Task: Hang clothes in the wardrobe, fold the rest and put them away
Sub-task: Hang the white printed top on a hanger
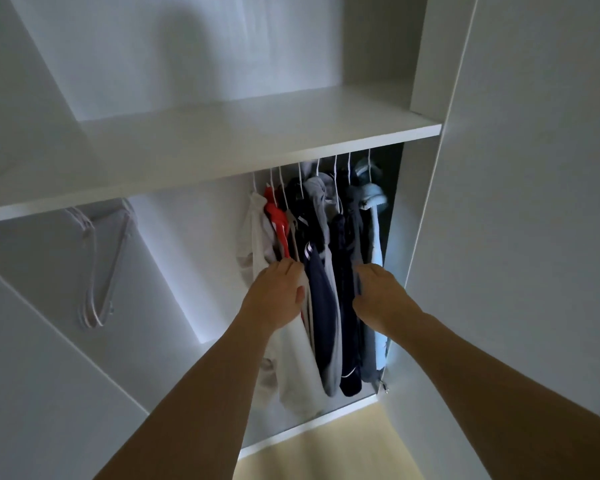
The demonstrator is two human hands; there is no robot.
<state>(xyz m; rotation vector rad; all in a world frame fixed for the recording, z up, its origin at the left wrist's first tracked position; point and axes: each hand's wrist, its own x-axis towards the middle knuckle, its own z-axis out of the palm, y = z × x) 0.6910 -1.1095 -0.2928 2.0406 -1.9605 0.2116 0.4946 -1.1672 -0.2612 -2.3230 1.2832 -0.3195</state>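
Several garments hang on white hangers at the right end of the wardrobe rail: a white one, a red one, navy ones, a grey one and a light blue one. My left hand reaches into the left part of the row, its fingers tucked between the white and navy clothes and its thumb against the cloth. Over at the right part, my right hand pushes its fingers in between the dark and the blue-grey garments. Both hands' fingertips are hidden by cloth.
A few bare white hangers hang at the left of the rail. A white shelf runs above the rail. The open wardrobe door stands close on the right. Pale wooden floor shows below.
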